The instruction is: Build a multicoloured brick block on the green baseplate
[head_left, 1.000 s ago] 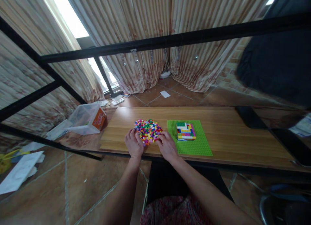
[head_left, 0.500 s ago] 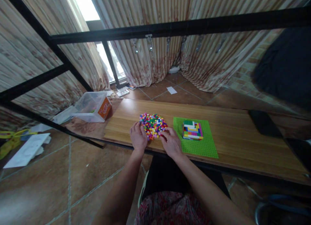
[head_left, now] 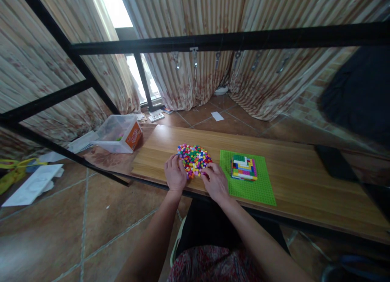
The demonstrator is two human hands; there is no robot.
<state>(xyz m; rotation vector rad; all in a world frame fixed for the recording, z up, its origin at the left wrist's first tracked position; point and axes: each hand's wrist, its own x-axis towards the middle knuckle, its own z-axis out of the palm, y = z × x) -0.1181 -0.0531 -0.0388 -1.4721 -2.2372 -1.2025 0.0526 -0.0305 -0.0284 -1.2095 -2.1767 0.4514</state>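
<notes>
A pile of small, many-coloured toy bricks (head_left: 194,158) lies on the wooden table (head_left: 292,168). At the pile's left edge rests my left hand (head_left: 176,173), its fingers bent but apart and nothing visible in them. My right hand (head_left: 215,182) is at the lower right edge, thumb and forefinger drawn close together among the bricks; whatever is between the fingertips is too small to make out. To the right of that hand lies a green baseplate (head_left: 263,190). On it stands a block-shaped build of stacked bricks (head_left: 244,168), with white and green pieces on top.
A clear plastic box (head_left: 111,133) with an orange label stands left of the table. A dark flat object (head_left: 333,162) lies at the table's right end. Black metal bars (head_left: 213,41) cross in front of the curtains. White packaging (head_left: 33,184) sits on the tiled floor.
The view has shifted slightly, so everything sits a little lower and to the right. Both hands stay at the pile's edges, with only slight finger movement on the right.
</notes>
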